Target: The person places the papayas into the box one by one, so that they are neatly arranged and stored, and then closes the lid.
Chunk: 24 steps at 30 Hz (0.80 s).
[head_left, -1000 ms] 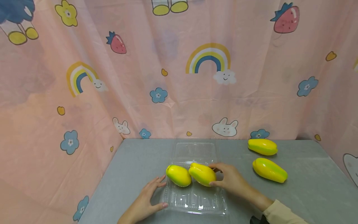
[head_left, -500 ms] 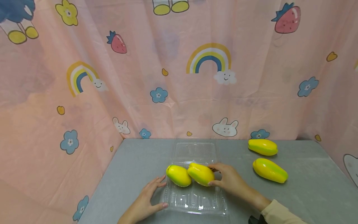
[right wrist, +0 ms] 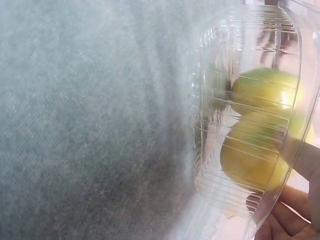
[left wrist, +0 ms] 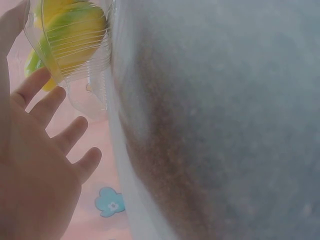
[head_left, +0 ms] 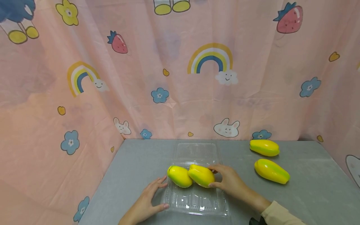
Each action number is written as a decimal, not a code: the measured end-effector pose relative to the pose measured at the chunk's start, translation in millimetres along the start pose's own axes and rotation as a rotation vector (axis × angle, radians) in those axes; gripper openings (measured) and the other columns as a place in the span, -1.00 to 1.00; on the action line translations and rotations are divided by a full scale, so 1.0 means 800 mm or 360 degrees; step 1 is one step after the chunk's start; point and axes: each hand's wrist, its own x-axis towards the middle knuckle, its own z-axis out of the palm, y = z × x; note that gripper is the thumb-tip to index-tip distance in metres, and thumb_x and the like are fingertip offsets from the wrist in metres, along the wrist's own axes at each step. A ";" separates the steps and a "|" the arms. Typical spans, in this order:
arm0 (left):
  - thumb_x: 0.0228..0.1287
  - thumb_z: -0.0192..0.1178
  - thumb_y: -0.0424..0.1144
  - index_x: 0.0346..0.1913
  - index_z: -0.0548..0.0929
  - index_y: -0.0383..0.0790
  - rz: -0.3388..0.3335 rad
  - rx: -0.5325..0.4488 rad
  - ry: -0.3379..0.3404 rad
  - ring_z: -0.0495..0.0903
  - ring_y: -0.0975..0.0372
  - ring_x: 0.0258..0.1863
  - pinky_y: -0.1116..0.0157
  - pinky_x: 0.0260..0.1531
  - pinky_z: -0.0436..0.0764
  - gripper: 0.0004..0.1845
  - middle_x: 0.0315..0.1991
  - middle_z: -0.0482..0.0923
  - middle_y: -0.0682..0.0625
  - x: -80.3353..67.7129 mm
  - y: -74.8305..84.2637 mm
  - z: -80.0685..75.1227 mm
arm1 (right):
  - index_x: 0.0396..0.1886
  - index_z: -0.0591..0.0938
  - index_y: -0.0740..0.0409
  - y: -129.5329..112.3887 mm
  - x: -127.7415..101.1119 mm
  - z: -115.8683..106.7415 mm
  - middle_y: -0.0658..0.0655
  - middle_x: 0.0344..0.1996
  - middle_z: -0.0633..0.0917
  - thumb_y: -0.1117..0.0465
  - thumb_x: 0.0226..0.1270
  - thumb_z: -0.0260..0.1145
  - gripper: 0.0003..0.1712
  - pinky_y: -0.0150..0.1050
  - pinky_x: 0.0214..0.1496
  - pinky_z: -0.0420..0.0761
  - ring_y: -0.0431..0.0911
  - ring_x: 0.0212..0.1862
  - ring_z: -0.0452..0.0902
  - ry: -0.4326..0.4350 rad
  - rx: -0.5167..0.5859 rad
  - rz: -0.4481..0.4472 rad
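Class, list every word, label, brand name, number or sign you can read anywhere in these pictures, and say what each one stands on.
There are none to read.
Pink curtain: only drawings (rainbows, strawberries, flowers, rabbits), no letters.
Clear plastic container: moulded ridges, no label seen.
Yellow-green fruits, including the one the right hand holds: no stickers seen.
Grey table: no marks.

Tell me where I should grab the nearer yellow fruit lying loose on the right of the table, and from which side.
Take the nearer loose fruit across its thick middle, coming down from above. It lies flat on the table with its long axis slanting, tapering at both ends, so a grip across the short width should likely hold best. It lies apart from the farther fruit, with nothing close against it.
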 end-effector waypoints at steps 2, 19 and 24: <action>0.11 0.36 0.24 0.39 0.39 0.07 0.0002 0.0002 0.0005 0.13 -0.13 0.53 -0.43 0.29 0.23 -0.21 0.57 0.13 0.05 0.000 0.000 0.000 | 0.15 0.63 0.04 0.000 0.000 0.000 -0.04 0.03 0.72 0.02 -0.09 0.63 -0.28 -0.04 0.10 0.65 -0.15 -0.03 0.63 0.0001 -0.0022 -0.0010; 0.11 0.35 0.24 0.41 0.37 0.08 0.0005 0.0031 0.0010 0.14 -0.14 0.52 -0.42 0.29 0.23 -0.19 0.57 0.14 0.04 0.000 0.000 0.000 | 0.15 0.64 0.03 -0.001 -0.001 0.007 -0.04 0.08 0.72 -0.01 -0.10 0.63 -0.27 0.06 0.22 0.56 -0.13 0.02 0.62 0.0006 -0.0180 -0.0045; 0.10 0.35 0.27 0.40 0.37 0.11 -0.0019 0.0032 -0.0007 0.11 -0.11 0.54 -0.41 0.32 0.22 -0.19 0.58 0.12 0.07 0.000 0.000 0.000 | 0.15 0.65 0.05 -0.004 -0.002 0.007 -0.01 0.08 0.72 -0.01 -0.12 0.64 -0.26 0.18 0.28 0.50 -0.09 0.05 0.62 0.0008 -0.0183 -0.0026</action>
